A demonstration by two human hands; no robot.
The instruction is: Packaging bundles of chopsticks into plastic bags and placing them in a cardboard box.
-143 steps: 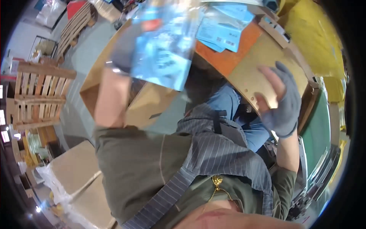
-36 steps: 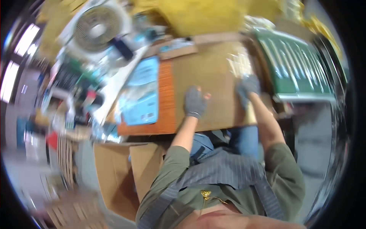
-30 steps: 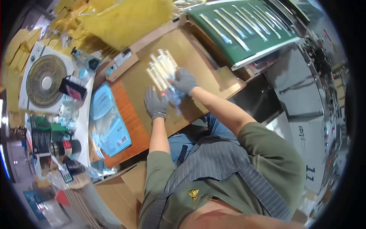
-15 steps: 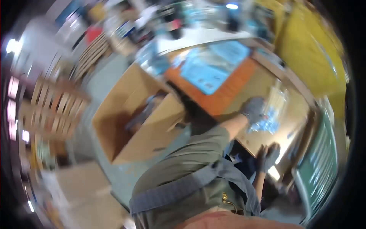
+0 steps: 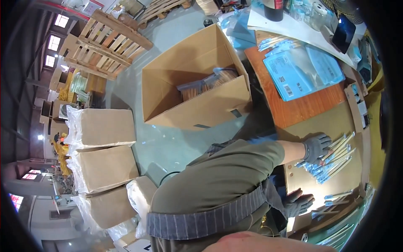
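Observation:
Thin pale sticks in clear wrappers with blue ends (image 5: 336,161) lie in a loose pile on the tan work board (image 5: 308,182). My left hand (image 5: 317,148), in a dark grey fingertip-less glove, rests against the pile's left side with its fingers stretched out flat. Nearer to me, my right hand (image 5: 298,203), gloved alike, hovers by the board's near edge. Its fingers are spread and it holds nothing. A few more wrapped sticks (image 5: 338,195) lie to the right of that hand.
Flat blue printed plastic bags (image 5: 289,82) lie on the orange-brown tabletop (image 5: 300,110). An open cardboard box (image 5: 197,111) with bagged sticks stands left of the table. Wrapped cartons (image 5: 107,128) stand on the floor at left; a wooden pallet (image 5: 107,44) is farther back.
My view has swung left and is sharper. My left hand stays beside the stick pile; my right hand stays near the board's near edge, its fingers now plainly spread.

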